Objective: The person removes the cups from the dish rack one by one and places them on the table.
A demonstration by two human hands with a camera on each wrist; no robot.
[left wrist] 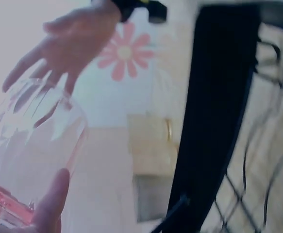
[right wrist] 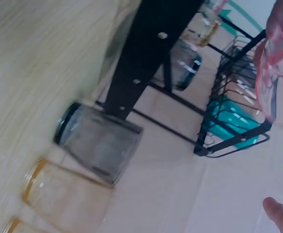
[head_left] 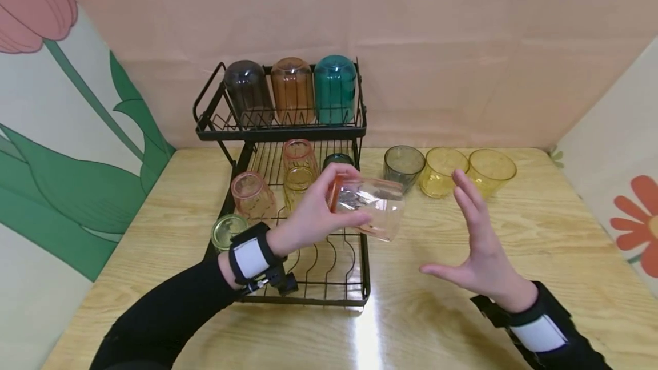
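My left hand (head_left: 315, 213) grips a pale pink drinking glass (head_left: 377, 207) by its reddish end, above the right side of the black rack. The glass lies nearly sideways in the air, its clearer end pointing right. In the left wrist view, the thumb presses along the side of the pink glass (left wrist: 39, 131). Apart from the glass, to its right, my right hand (head_left: 480, 253) is held up with thumb and fingers spread and nothing between them. The right wrist view shows part of the pink glass (right wrist: 279, 73) at its right edge.
The two-tier black rack (head_left: 283, 133) stands on a wooden table (head_left: 426, 318). Dark, amber and teal glasses (head_left: 335, 90) stand upside down on top; several pink, yellow and green ones sit below. Right of the rack are a grey glass (head_left: 403, 163) and two yellow glasses (head_left: 443, 171).
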